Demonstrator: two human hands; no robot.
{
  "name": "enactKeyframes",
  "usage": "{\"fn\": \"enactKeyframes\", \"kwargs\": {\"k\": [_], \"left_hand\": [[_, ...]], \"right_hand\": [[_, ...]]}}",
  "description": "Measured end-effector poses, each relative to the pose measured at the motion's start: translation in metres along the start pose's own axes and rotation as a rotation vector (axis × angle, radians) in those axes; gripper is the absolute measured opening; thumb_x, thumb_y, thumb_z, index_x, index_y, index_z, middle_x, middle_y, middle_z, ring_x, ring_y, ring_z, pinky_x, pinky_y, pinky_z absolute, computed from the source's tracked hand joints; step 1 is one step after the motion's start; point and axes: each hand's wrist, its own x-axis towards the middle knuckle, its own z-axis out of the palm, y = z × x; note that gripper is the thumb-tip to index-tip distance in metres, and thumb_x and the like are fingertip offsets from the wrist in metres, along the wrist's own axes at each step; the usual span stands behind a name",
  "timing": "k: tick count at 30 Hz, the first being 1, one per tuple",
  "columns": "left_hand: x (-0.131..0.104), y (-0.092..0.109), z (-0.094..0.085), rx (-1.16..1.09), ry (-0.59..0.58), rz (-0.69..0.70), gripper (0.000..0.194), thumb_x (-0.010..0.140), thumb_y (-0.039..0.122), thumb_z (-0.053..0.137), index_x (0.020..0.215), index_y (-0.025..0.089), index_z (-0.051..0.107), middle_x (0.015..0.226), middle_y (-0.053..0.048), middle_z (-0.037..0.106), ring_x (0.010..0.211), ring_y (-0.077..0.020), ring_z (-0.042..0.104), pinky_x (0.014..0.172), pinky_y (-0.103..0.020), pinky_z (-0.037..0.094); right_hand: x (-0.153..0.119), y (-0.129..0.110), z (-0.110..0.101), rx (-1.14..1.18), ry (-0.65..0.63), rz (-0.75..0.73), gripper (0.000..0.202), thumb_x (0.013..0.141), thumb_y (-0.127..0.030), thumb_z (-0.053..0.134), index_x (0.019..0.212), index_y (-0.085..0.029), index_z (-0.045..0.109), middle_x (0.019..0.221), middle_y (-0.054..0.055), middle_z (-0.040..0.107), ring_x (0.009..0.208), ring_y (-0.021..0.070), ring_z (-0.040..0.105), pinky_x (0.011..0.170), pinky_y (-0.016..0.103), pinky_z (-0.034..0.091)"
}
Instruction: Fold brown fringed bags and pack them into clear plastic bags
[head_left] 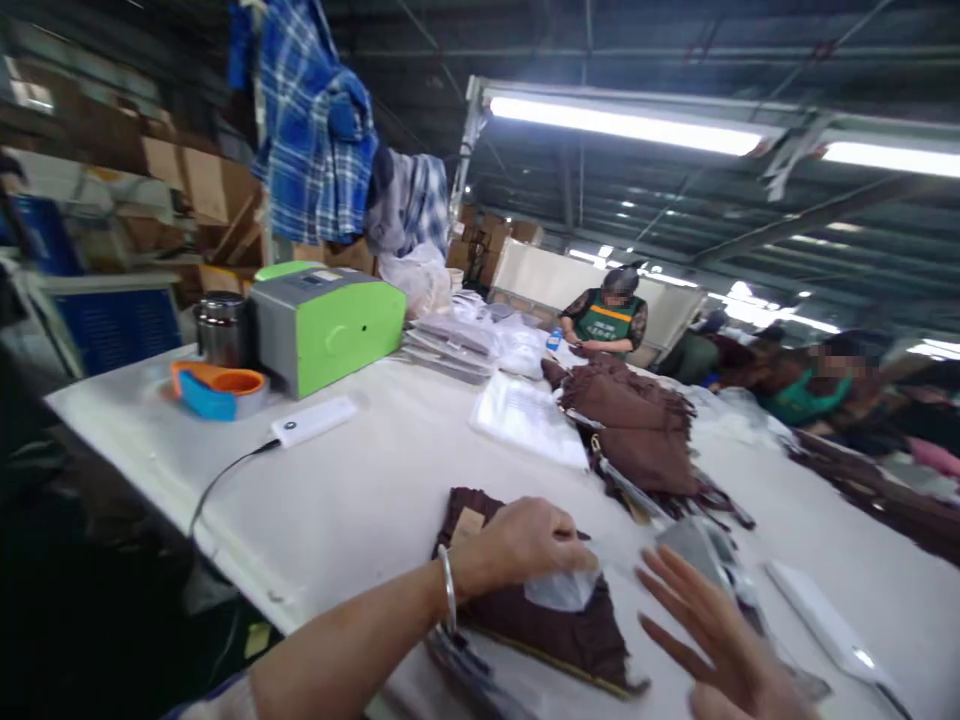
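A dark brown folded fabric item [555, 635] with a tan tag [469, 525] lies on the white table in front of me. Over it, my left hand [525, 542], with a bracelet on the wrist, is closed in a pinch on a small translucent plastic bag [562, 590]. My right hand [712, 630] is to the right, fingers spread, holding nothing. Just beyond that hand lies a grey, clear-wrapped packet [694, 548], partly hidden by it.
A green and grey machine [349, 330], a steel cup [223, 330] and an orange-blue tape dispenser [217, 388] stand at left. Two white corded devices [315, 422] lie on the table [375, 490]. Brown fringed bags [645, 440] and white plastic bags [529, 415] lie ahead. Co-workers [611, 315] sit beyond.
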Motion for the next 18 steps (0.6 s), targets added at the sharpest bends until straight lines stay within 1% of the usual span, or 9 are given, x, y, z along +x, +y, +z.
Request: {"fn": "enactKeyframes", "kwargs": {"k": [2, 4, 6, 7, 8, 10, 12, 15, 18], "left_hand": [[0.001, 0.006, -0.001, 0.000, -0.023, 0.006, 0.031, 0.077, 0.045, 0.064, 0.067, 0.015, 0.067, 0.054, 0.004, 0.051, 0.055, -0.0113, 0.045, 0.048, -0.024, 0.022], [-0.001, 0.008, -0.002, 0.000, -0.044, 0.010, 0.024, 0.076, 0.039, 0.064, 0.072, 0.016, 0.070, 0.060, 0.003, 0.058, 0.060, -0.0126, 0.050, 0.051, -0.023, 0.026], [-0.003, 0.004, -0.005, -0.020, -0.065, 0.011, 0.021, 0.072, 0.036, 0.067, 0.078, 0.016, 0.071, 0.068, 0.002, 0.063, 0.064, -0.0137, 0.052, 0.053, -0.022, 0.029], [-0.004, 0.001, -0.008, -0.046, -0.076, 0.006, 0.023, 0.070, 0.036, 0.069, 0.081, 0.016, 0.071, 0.071, 0.002, 0.064, 0.065, -0.0139, 0.053, 0.054, -0.021, 0.031], [-0.004, -0.004, -0.011, -0.086, -0.094, -0.008, 0.025, 0.067, 0.036, 0.071, 0.083, 0.016, 0.070, 0.072, 0.002, 0.064, 0.065, -0.0138, 0.053, 0.053, -0.020, 0.032], [-0.004, -0.016, -0.017, -0.185, -0.134, -0.063, 0.026, 0.066, 0.033, 0.071, 0.084, 0.016, 0.067, 0.069, 0.003, 0.061, 0.061, -0.0122, 0.050, 0.051, -0.020, 0.032], [-0.004, -0.029, -0.019, -0.285, -0.124, -0.118, 0.023, 0.068, 0.033, 0.068, 0.081, 0.015, 0.063, 0.064, 0.005, 0.055, 0.055, -0.0099, 0.045, 0.048, -0.019, 0.030], [-0.001, -0.045, -0.016, -0.449, -0.078, -0.165, 0.033, 0.075, 0.048, 0.063, 0.080, 0.016, 0.056, 0.063, 0.005, 0.049, 0.052, -0.0086, 0.041, 0.048, -0.019, 0.031], [-0.002, -0.050, -0.011, -0.466, -0.104, -0.207, 0.046, 0.080, 0.062, 0.055, 0.083, 0.016, 0.054, 0.067, 0.002, 0.053, 0.055, -0.0120, 0.048, 0.052, -0.022, 0.040]], "right_hand": [[0.018, -0.005, 0.014, 0.066, 0.012, 0.059, 0.084, 0.066, -0.064, 0.073, 0.138, -0.030, 0.046, 0.144, 0.012, 0.046, 0.129, 0.0327, 0.047, 0.091, 0.041, 0.052], [0.040, -0.010, 0.028, 0.059, 0.005, 0.107, 0.079, 0.061, -0.049, 0.080, 0.132, -0.027, 0.053, 0.136, 0.011, 0.054, 0.118, 0.0306, 0.055, 0.085, 0.037, 0.053], [0.055, -0.010, 0.035, 0.031, -0.078, 0.144, 0.057, 0.062, -0.043, 0.079, 0.114, -0.022, 0.066, 0.109, 0.008, 0.068, 0.090, 0.0248, 0.065, 0.069, 0.030, 0.053], [0.060, -0.007, 0.035, 0.034, -0.133, 0.164, 0.044, 0.065, -0.043, 0.077, 0.100, -0.019, 0.070, 0.091, 0.005, 0.071, 0.075, 0.0209, 0.063, 0.062, 0.027, 0.050], [0.062, -0.004, 0.033, 0.044, -0.181, 0.185, 0.033, 0.068, -0.044, 0.074, 0.088, -0.018, 0.072, 0.076, 0.002, 0.068, 0.064, 0.0173, 0.059, 0.056, 0.025, 0.046], [0.063, 0.005, 0.026, 0.064, -0.207, 0.213, 0.029, 0.073, -0.046, 0.070, 0.074, -0.017, 0.070, 0.060, -0.002, 0.060, 0.056, 0.0140, 0.052, 0.052, 0.023, 0.040], [0.061, 0.012, 0.019, 0.072, -0.151, 0.202, 0.031, 0.074, -0.048, 0.070, 0.070, -0.017, 0.068, 0.059, -0.002, 0.058, 0.058, 0.0139, 0.051, 0.055, 0.023, 0.039], [0.061, 0.017, 0.012, 0.126, -0.029, 0.196, 0.036, 0.073, -0.054, 0.071, 0.070, -0.018, 0.070, 0.065, 0.001, 0.064, 0.067, 0.0176, 0.057, 0.062, 0.025, 0.044], [0.061, 0.015, 0.012, 0.202, 0.128, 0.172, 0.043, 0.067, -0.055, 0.076, 0.093, -0.020, 0.075, 0.100, 0.006, 0.071, 0.088, 0.0241, 0.062, 0.074, 0.029, 0.050]]}}
